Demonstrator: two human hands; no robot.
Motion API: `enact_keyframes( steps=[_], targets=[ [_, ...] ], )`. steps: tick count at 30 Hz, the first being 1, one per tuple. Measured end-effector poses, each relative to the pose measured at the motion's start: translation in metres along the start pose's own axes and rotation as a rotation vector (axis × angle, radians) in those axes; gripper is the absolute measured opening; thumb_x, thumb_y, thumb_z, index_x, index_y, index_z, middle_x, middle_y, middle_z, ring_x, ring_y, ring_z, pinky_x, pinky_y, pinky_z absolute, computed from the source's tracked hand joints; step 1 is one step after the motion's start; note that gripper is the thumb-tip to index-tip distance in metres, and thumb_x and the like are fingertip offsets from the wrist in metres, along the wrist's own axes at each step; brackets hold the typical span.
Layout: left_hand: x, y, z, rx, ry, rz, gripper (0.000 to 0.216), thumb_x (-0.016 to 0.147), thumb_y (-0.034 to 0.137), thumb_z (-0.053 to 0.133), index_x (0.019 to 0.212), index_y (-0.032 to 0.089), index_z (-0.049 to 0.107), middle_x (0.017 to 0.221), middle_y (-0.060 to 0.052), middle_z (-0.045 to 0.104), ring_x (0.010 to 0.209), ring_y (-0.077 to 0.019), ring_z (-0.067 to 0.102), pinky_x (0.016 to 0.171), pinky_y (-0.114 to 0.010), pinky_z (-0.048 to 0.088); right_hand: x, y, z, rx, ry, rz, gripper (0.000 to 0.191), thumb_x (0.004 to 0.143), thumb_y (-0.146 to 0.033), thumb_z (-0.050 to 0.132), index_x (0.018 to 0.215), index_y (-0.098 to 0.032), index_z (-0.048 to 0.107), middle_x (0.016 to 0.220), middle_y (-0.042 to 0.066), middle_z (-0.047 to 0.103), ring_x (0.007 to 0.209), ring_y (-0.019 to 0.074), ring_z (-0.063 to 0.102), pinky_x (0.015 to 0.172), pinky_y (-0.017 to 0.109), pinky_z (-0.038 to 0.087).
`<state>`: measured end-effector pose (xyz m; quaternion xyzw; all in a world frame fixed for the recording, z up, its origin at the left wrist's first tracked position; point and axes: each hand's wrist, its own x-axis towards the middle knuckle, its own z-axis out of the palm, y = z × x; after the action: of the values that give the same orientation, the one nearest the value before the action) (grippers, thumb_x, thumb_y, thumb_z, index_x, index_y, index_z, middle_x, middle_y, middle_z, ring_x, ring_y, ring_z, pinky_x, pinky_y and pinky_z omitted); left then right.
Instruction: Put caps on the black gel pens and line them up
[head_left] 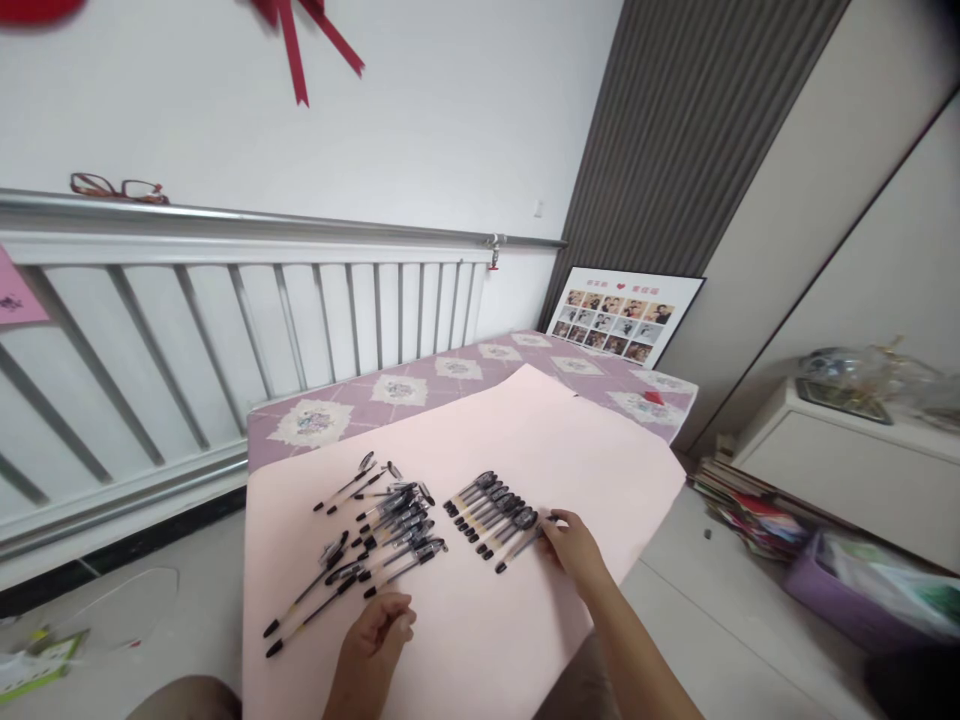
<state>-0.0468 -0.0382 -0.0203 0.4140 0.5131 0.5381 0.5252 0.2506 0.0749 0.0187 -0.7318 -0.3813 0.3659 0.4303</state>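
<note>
My right hand point(574, 545) pinches the cap end of a pen point(519, 545) that lies at the near right end of a row. Beside it, several black-capped clear pens point(487, 508) lie side by side, slanting the same way. To the left is a loose pile of similar pens point(397, 525), overlapping and pointing in mixed directions. My left hand point(381, 630) rests just below this pile, fingers curled in and nothing visible in them. Two pens point(311, 610) lie apart near the left edge. All are on a pale pink sheet point(465, 630) over the table.
A purple patterned cloth point(405, 388) shows along the table's back edge. Behind stands a white radiator point(337, 310) with glasses point(120, 188) on its pipe. A photo board point(622, 312) leans at the back right. A purple bin point(840, 600) and stacked papers point(757, 515) sit at the right.
</note>
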Motion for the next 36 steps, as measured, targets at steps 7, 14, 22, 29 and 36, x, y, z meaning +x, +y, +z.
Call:
enact_keyframes(
  steps=[7, 14, 22, 29, 36],
  targets=[
    [-0.001, 0.004, 0.001, 0.006, 0.012, 0.010, 0.031, 0.062, 0.042, 0.069, 0.082, 0.018, 0.066, 0.075, -0.002, 0.064, 0.071, -0.0166, 0.058, 0.067, -0.027, 0.050, 0.005, -0.002, 0.008, -0.118, -0.004, -0.009, 0.027, 0.074, -0.029, 0.055, 0.098, -0.018, 0.052, 0.055, -0.001, 0.061, 0.044, 0.0125, 0.057, 0.036, 0.019, 0.037],
    [-0.002, 0.006, 0.001, -0.001, 0.022, -0.005, 0.032, 0.064, 0.043, 0.068, 0.084, 0.017, 0.065, 0.076, -0.002, 0.064, 0.072, -0.0161, 0.058, 0.068, -0.027, 0.050, 0.005, -0.006, 0.011, -0.159, -0.021, -0.030, 0.024, 0.075, -0.030, 0.055, 0.095, -0.017, 0.054, 0.054, 0.001, 0.062, 0.044, 0.0133, 0.057, 0.037, 0.020, 0.037],
    [-0.002, 0.008, 0.002, -0.016, 0.031, -0.010, 0.033, 0.062, 0.043, 0.069, 0.082, 0.017, 0.065, 0.075, -0.002, 0.063, 0.072, -0.0166, 0.058, 0.067, -0.027, 0.050, 0.009, -0.004, 0.011, -0.218, -0.009, -0.079, 0.032, 0.075, -0.032, 0.053, 0.102, -0.015, 0.053, 0.043, -0.004, 0.054, 0.036, 0.0136, 0.050, 0.037, 0.023, 0.036],
    [-0.002, 0.004, 0.000, -0.012, 0.003, 0.029, 0.029, 0.068, 0.040, 0.066, 0.085, 0.018, 0.065, 0.081, -0.003, 0.063, 0.071, -0.0153, 0.058, 0.068, -0.027, 0.049, 0.010, 0.000, 0.009, -0.238, -0.011, -0.085, 0.031, 0.075, -0.029, 0.052, 0.103, -0.017, 0.054, 0.042, -0.006, 0.052, 0.034, 0.0127, 0.048, 0.038, 0.023, 0.037],
    [-0.002, 0.008, 0.002, -0.016, 0.016, 0.021, 0.031, 0.067, 0.043, 0.065, 0.084, 0.018, 0.065, 0.079, -0.003, 0.063, 0.072, -0.0159, 0.058, 0.070, -0.028, 0.048, 0.005, -0.004, 0.010, -0.262, -0.022, -0.117, 0.021, 0.072, -0.024, 0.054, 0.092, -0.018, 0.058, 0.040, -0.008, 0.048, 0.033, 0.0114, 0.046, 0.037, 0.022, 0.035]
  ],
)
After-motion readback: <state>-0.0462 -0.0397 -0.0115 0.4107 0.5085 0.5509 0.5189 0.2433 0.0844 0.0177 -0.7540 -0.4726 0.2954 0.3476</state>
